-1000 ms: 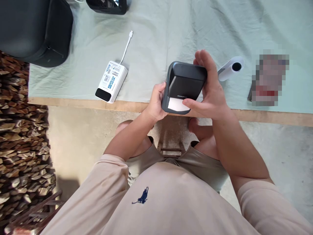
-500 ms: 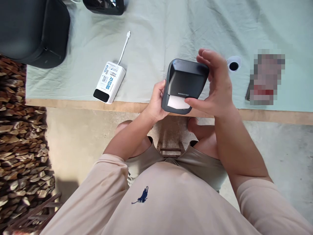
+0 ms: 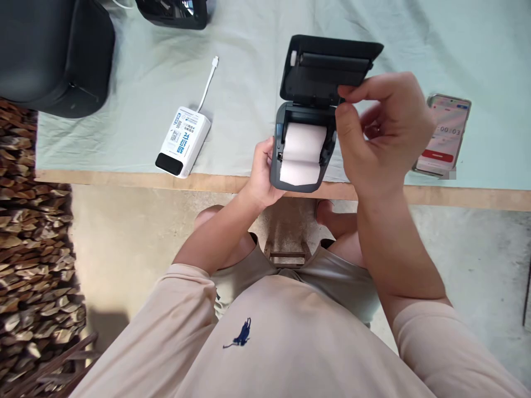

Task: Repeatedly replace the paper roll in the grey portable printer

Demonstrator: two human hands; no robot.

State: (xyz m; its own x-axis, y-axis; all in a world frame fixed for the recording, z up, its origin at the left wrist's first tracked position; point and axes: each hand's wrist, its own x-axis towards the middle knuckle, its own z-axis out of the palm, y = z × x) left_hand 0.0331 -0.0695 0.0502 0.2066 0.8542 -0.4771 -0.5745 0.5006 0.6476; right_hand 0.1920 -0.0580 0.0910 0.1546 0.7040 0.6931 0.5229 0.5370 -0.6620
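Note:
My left hand point(image 3: 264, 176) grips the left side of a black label printer point(image 3: 307, 114), held above the table's front edge. Its lid point(image 3: 332, 66) stands raised and shows the roller on its underside. Inside the body sits a white paper roll point(image 3: 303, 141), with a loose end of paper point(image 3: 299, 172) lying toward me. My right hand point(image 3: 381, 132) is at the lid's lower right corner, thumb and index finger close together on its edge and the other fingers curled.
Left of the printer lies a white power bank point(image 3: 182, 141) with a short cable point(image 3: 208, 83). A phone point(image 3: 446, 132) lies to the right, partly behind my right hand. At the far left are a black case point(image 3: 53, 55) and another black device point(image 3: 174, 11).
The printer's lid has swung up from shut, uncovering the paper roll. My right hand has moved from the front of the lid to its right edge, hiding the small white round object.

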